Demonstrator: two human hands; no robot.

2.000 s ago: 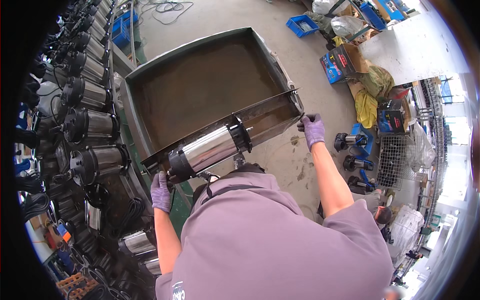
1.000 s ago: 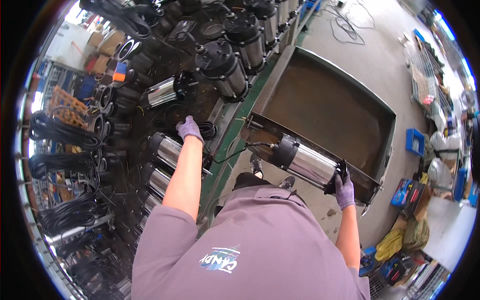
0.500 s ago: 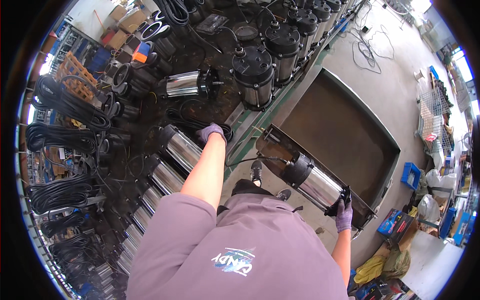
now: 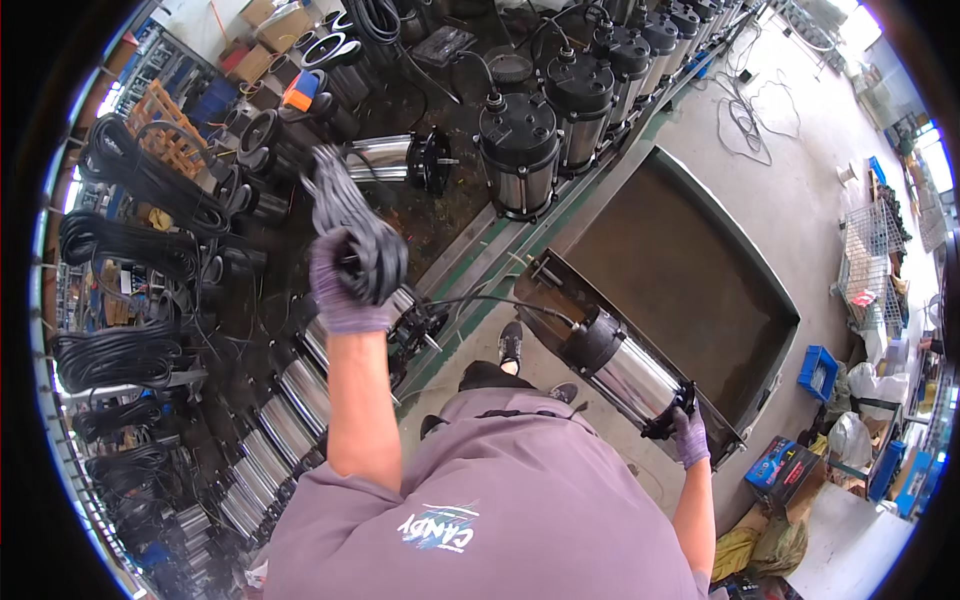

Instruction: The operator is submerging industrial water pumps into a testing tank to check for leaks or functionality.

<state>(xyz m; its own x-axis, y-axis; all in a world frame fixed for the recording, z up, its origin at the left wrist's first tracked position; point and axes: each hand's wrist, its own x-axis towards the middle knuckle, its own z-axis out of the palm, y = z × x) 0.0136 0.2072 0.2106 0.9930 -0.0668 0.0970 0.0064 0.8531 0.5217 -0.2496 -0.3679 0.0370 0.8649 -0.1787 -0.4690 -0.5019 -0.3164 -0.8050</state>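
Purple-gloved, your left hand (image 4: 340, 288) clenches coiled cable (image 4: 378, 252) (keep loops gathered); your right hand (image 4: 689, 438) grips the steel cylinder (image 4: 634, 378).

Left hand (image 4: 340, 288) curled, right hand (image 4: 690, 438) well apart

Past the right edge of the dark table (image 4: 440, 240) lies the pale grey floor (image 4: 702, 150), on which a wire cage (image 4: 866, 258) stands, with strong white light (image 4: 934, 150) behind it. Beyond the left edge there are shelves (image 4: 140, 60)
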